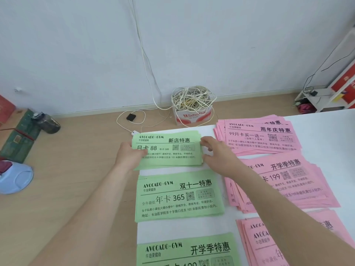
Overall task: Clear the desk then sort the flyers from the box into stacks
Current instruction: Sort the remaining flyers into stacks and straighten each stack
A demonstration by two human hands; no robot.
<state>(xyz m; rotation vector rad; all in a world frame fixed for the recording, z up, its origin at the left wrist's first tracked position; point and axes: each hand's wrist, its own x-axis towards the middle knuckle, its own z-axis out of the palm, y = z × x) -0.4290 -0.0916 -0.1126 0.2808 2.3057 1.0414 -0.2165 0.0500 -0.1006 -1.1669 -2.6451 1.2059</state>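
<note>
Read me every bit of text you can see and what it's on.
"AVOCADO·GYM", "新店特惠", "月卡 88": far green stack.
"AVOCADO·GYM", "双十一特惠", "年卡 365": middle green stack.
"AVOCADO·GYM", "开学季特惠": near green stack.
"AVOCADO·GYM", "周年庆特惠", "99月卡买一送一": far pink stack.
"开学季特惠", "199": middle pink stack.
"Wahaha", blurred: box of cables.
Small print, QR captions: too small.

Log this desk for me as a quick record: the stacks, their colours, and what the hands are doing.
desk: white, six flyer stacks in two columns
left column: far green stack, middle green stack, near green stack
right column: far pink stack, middle pink stack, near pink stack
left hand: grips far green stack's left edge, thumb on top
right hand: holds its right edge
floor: box of cables beyond desk
</note>
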